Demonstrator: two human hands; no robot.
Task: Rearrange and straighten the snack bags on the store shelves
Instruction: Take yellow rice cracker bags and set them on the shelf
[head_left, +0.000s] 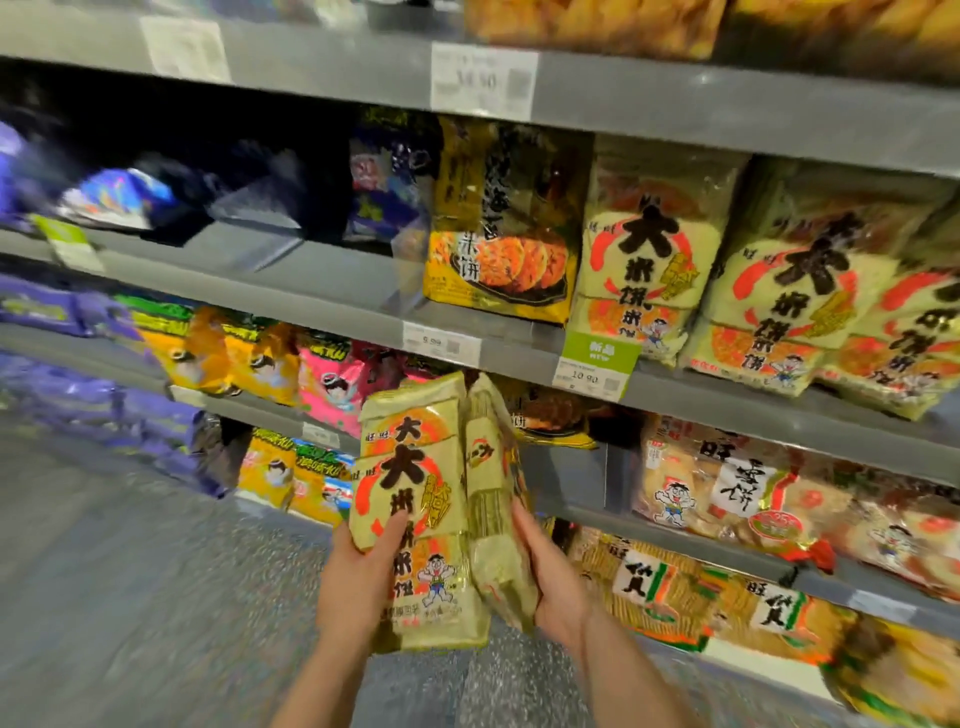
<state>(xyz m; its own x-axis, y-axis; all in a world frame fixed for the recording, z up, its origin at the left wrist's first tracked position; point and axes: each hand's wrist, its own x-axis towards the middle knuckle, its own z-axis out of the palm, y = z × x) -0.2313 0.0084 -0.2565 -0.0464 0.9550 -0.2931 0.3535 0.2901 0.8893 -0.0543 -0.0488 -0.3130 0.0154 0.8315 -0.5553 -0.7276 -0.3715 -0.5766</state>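
I hold two pale yellow rice-cracker bags upright in front of the shelves. My left hand (358, 577) grips the front-facing bag (415, 499), thumb across its printed face. My right hand (550, 577) grips the second bag (493, 499), which is turned edge-on against the first. Matching rice-cracker bags (644, 260) stand on the shelf above and to the right. A black and yellow cracker bag (504, 223) stands left of them.
Grey shelves (311, 280) run in tiers, with a bare stretch on the middle tier left of the black and yellow bag. A green price tag (597, 364) hangs on the shelf edge. Purple bags (78, 395) fill the left; orange cracker bags (727, 488) fill lower right. Grey floor below.
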